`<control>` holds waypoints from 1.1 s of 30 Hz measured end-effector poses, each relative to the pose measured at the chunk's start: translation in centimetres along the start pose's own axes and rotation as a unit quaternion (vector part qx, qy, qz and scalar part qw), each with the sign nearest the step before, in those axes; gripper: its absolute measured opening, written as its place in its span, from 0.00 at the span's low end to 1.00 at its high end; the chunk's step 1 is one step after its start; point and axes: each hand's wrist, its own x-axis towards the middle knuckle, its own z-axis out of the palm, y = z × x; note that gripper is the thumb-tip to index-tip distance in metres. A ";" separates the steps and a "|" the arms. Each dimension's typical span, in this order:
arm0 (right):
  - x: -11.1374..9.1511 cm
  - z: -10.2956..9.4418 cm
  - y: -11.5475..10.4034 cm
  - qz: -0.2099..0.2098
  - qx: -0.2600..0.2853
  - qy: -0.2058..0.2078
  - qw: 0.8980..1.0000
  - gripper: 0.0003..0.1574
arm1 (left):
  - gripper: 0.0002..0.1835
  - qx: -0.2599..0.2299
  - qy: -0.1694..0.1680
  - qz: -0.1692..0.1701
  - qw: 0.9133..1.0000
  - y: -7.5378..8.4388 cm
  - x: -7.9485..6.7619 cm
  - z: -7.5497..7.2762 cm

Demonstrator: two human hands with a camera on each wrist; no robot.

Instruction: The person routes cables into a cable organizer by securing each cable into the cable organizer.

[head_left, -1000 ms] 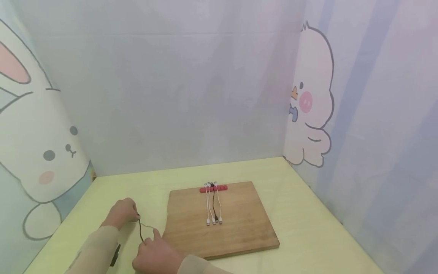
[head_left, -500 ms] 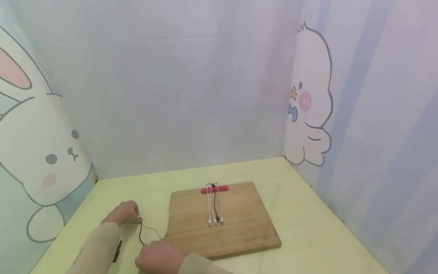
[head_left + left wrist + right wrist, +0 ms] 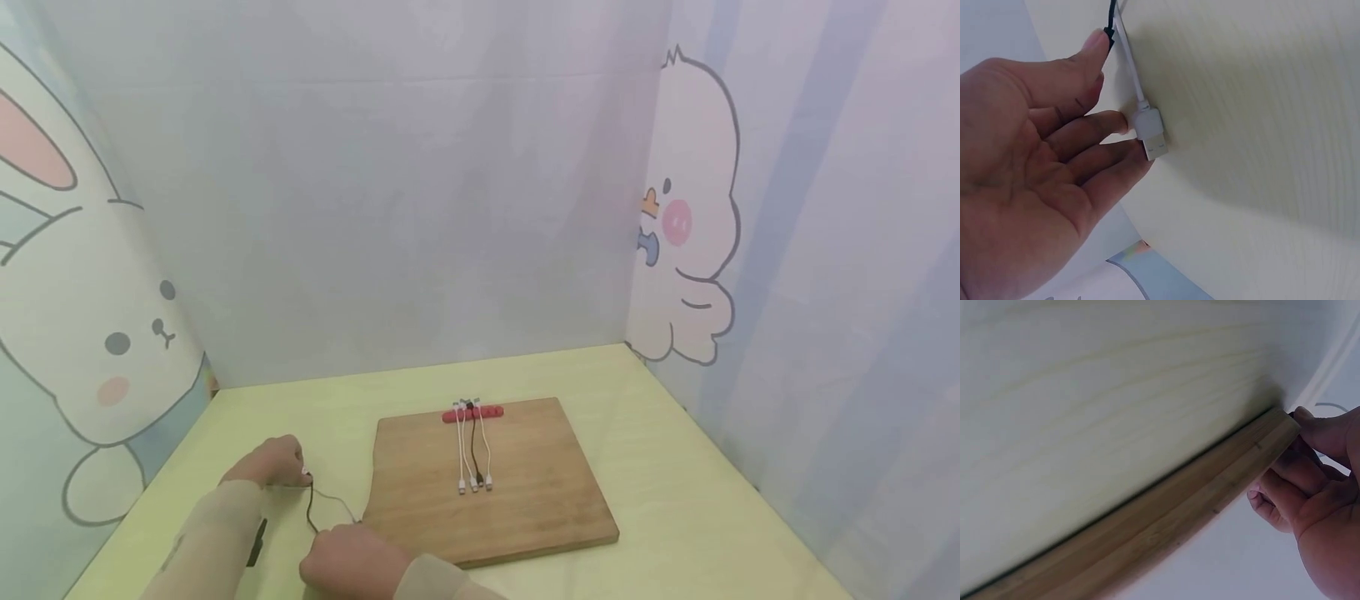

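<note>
A black cable (image 3: 310, 504) runs between my two hands, left of the board. My left hand (image 3: 276, 461) pinches one end of it; in the left wrist view, thumb and index finger grip its black end (image 3: 1109, 37). Beside the other fingers lies a white cable's USB plug (image 3: 1149, 125), close against the fingertips. The white cable (image 3: 337, 500) stretches across the table toward the board's left edge. My right hand (image 3: 352, 562) holds the black cable's lower end by the board's near left corner; its fingers hide that end. The right wrist view shows this hand (image 3: 1329, 481) beside the board's corner.
A wooden board (image 3: 540, 500) lies on the pale yellow table (image 3: 675, 500). On its far side, a red cable holder (image 3: 491, 412) carries several white and black cables, their plugs (image 3: 489, 482) pointing toward me. A dark object (image 3: 257, 543) shows beside the left sleeve. Printed curtains surround the table.
My right hand has curled its raised finger away from the white cable's end and shifted slightly right and nearer. The left hand stays almost in place, still pinching the black cable.
</note>
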 end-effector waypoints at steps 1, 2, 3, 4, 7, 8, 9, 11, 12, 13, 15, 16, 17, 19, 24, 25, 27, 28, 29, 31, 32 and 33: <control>0.0 0.0 0.0 -0.001 -0.001 0.001 1.000 0.05 | 0.11 0.001 -0.002 0.001 1.000 -0.1 0.1 0.0; 0.0 0.0 0.0 -0.002 0.000 0.002 1.000 0.05 | 0.11 0.002 -0.004 0.000 1.000 -0.2 0.2 0.0; 0.0 0.1 0.0 -0.003 0.002 0.001 1.000 0.04 | 0.11 0.001 -0.006 0.001 1.000 -0.2 0.2 0.1; 0.0 0.1 0.0 -0.003 0.004 0.000 1.000 0.04 | 0.11 0.000 -0.008 0.000 1.000 -0.3 0.3 0.1; -0.1 0.1 0.0 -0.004 0.001 0.007 1.000 0.04 | 0.10 -0.004 -0.010 0.001 1.000 -0.5 0.4 0.2; -0.1 0.1 0.0 -0.003 -0.001 0.010 1.000 0.04 | 0.10 -0.005 -0.010 0.000 1.000 -0.6 0.5 0.2; -0.1 0.2 0.0 -0.003 -0.004 0.013 1.000 0.05 | 0.10 -0.003 -0.010 0.001 1.000 -0.6 0.5 0.2; -0.1 0.3 0.0 -0.003 -0.009 0.019 1.000 0.06 | 0.09 -0.003 -0.010 0.000 1.000 -0.7 0.5 0.3; -0.1 0.4 0.0 -0.002 -0.010 0.019 1.000 0.06 | 0.09 -0.003 -0.011 0.001 1.000 -0.7 0.5 0.2; 0.0 0.5 0.0 -0.002 -0.009 0.017 1.000 0.06 | 0.08 -0.004 -0.014 0.001 1.000 -0.6 0.5 0.2; 0.1 0.6 0.0 0.001 -0.003 0.007 1.000 0.06 | 0.08 -0.004 -0.019 0.001 1.000 -0.4 0.5 0.0; 0.1 0.7 0.1 0.002 0.000 0.001 1.000 0.06 | 0.08 -0.004 -0.020 0.003 1.000 -0.4 0.5 0.0; 0.1 0.8 0.1 0.004 0.008 -0.008 1.000 0.05 | 0.08 -0.005 -0.022 0.004 1.000 -0.3 0.5 -0.1; 0.1 0.9 0.3 0.004 0.017 -0.020 1.000 0.04 | 0.08 -0.006 -0.026 0.012 1.000 -0.3 0.5 -0.2; 0.0 1.2 1.0 0.006 0.025 -0.024 0.999 0.02 | 0.09 -0.016 -0.033 0.012 0.999 -0.6 0.6 -0.2; -0.1 1.3 1.1 0.007 0.025 -0.023 0.999 0.02 | 0.08 -0.018 -0.035 0.010 0.999 -0.7 0.7 -0.2; -0.1 1.3 1.5 0.012 0.017 -0.013 1.000 0.03 | 0.08 -0.022 -0.036 0.010 0.999 -0.8 0.8 -0.2; -0.2 1.3 1.6 0.013 0.011 -0.007 1.000 0.04 | 0.08 -0.025 -0.036 0.009 0.999 -0.9 0.9 -0.1; -0.2 1.2 1.8 0.014 0.004 0.000 1.000 0.05 | 0.08 -0.026 -0.038 0.013 0.999 -0.9 0.9 -0.1; -0.2 0.9 2.0 0.017 -0.007 0.011 1.000 0.06 | 0.08 -0.028 -0.037 0.021 0.999 -1.0 1.0 -0.2; -0.2 0.8 2.1 0.017 -0.014 0.017 1.000 0.07 | 0.08 -0.028 -0.036 0.027 0.999 -1.1 0.9 -0.2; -0.1 0.6 2.1 0.013 -0.024 0.022 0.999 0.08 | 0.08 -0.027 -0.034 0.033 0.999 -1.2 0.9 -0.2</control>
